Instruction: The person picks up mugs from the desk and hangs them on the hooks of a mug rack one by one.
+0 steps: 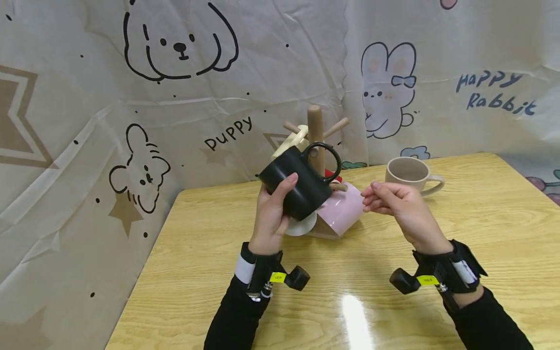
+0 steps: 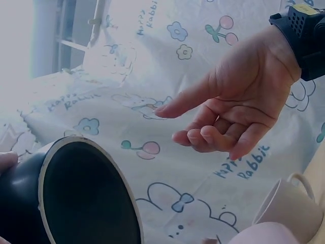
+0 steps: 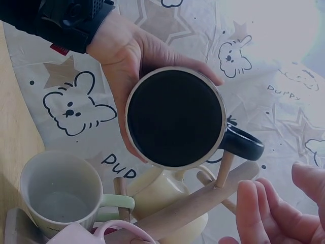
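My left hand point(image 1: 273, 214) grips a black mug point(image 1: 297, 184) round its body, thumb on the near side, and holds it tilted in front of a wooden mug tree point(image 1: 316, 129). The mug's handle points up and right, close to the pegs; whether a peg passes through it I cannot tell. In the right wrist view the mug's dark round end point(image 3: 175, 119) has a pale edge. My right hand point(image 1: 407, 209) is raised to the right of the tree, fingers loosely bent, holding nothing. A pink mug point(image 1: 343, 209) and a cream mug point(image 1: 290, 143) hang on the tree.
A beige mug point(image 1: 409, 171) stands on the wooden table point(image 1: 210, 228), behind my right hand. A pale mug with a green handle point(image 3: 61, 188) is also at the tree. Cartoon-printed cloth point(image 1: 183, 107) hangs behind the table and along its left side.
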The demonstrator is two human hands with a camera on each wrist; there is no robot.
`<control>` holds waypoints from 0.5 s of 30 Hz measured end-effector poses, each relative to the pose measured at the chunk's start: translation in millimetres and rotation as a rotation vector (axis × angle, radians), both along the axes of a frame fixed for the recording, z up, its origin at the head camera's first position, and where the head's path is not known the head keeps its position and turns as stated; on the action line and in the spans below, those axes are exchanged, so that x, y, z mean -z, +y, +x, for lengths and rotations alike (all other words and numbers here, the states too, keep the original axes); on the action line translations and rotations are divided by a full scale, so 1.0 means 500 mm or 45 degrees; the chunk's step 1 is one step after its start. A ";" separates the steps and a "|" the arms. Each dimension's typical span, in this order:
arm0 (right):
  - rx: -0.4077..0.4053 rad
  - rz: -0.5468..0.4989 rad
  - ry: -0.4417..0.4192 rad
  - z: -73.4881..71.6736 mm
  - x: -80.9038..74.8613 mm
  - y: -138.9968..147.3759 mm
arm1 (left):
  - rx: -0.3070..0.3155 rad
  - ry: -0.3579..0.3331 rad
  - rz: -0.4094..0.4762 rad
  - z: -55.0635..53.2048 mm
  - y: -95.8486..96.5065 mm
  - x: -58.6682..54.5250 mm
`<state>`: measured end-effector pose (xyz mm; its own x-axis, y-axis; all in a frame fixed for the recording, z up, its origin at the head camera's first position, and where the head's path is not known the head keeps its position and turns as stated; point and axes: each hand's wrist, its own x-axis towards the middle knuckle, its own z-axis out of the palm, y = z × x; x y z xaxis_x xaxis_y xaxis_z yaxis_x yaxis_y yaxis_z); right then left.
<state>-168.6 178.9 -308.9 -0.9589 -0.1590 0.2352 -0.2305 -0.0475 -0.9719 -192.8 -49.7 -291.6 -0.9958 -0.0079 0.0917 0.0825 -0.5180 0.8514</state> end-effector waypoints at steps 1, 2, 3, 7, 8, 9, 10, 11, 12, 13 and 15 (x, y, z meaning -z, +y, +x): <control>-0.004 0.002 -0.001 0.000 0.000 -0.001 | -0.004 -0.005 0.005 -0.001 0.001 0.002; -0.007 0.005 -0.005 -0.001 0.000 -0.002 | -0.008 -0.010 0.011 -0.002 0.001 0.003; -0.009 0.009 -0.008 -0.001 0.001 -0.004 | -0.013 -0.016 0.016 -0.003 0.002 0.005; -0.017 0.035 -0.028 -0.005 0.004 -0.007 | -0.034 -0.032 0.062 -0.011 0.004 0.015; -0.019 0.046 -0.034 -0.006 0.005 -0.008 | -0.039 -0.035 0.076 -0.013 0.005 0.018; -0.022 0.062 -0.038 -0.007 0.006 -0.008 | -0.041 -0.035 0.091 -0.015 0.006 0.021; -0.026 0.075 -0.043 -0.008 0.008 -0.009 | -0.039 -0.034 0.101 -0.017 0.008 0.024; -0.032 0.090 -0.047 -0.009 0.009 -0.009 | -0.034 -0.033 0.106 -0.020 0.009 0.027; -0.037 0.108 -0.049 -0.010 0.010 -0.010 | -0.027 -0.037 0.111 -0.021 0.012 0.030; -0.040 0.122 -0.052 -0.011 0.011 -0.010 | -0.022 -0.045 0.108 -0.022 0.014 0.033; -0.048 0.146 -0.058 -0.011 0.012 -0.011 | -0.005 -0.061 0.095 -0.024 0.019 0.039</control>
